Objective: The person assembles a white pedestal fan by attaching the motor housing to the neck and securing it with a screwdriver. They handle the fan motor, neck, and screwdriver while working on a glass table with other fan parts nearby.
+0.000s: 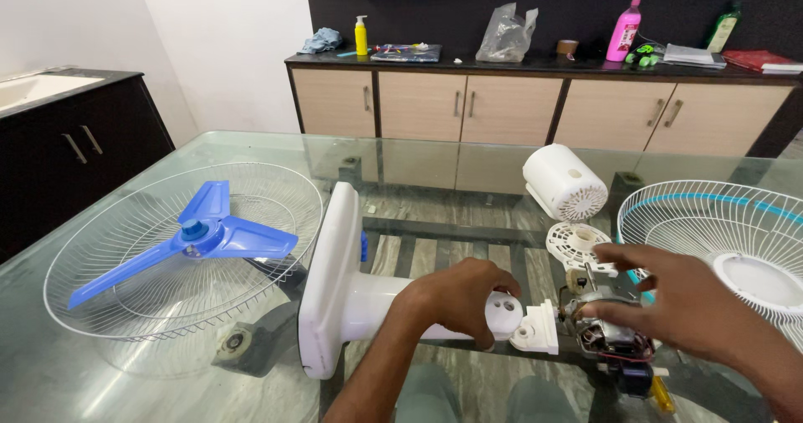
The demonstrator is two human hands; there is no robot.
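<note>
A white fan stand (335, 281) lies on its side on the glass table (251, 143), its round base standing upright at the left. My left hand (456, 297) is wrapped around the stand's neck near its top end. At that end sits a white bracket (539, 329) joined to the bare fan motor (606, 331), with wires and a yellow part showing. My right hand (677, 302) reaches over the motor, fingers spread and touching its top.
A blue three-blade fan blade (196, 235) rests in a white wire guard (100, 281) at the left. A white motor cover (565, 180) and a round vented plate (575, 243) lie behind the motor. A second guard (736, 222) sits at the right. Cabinets with bottles line the back wall.
</note>
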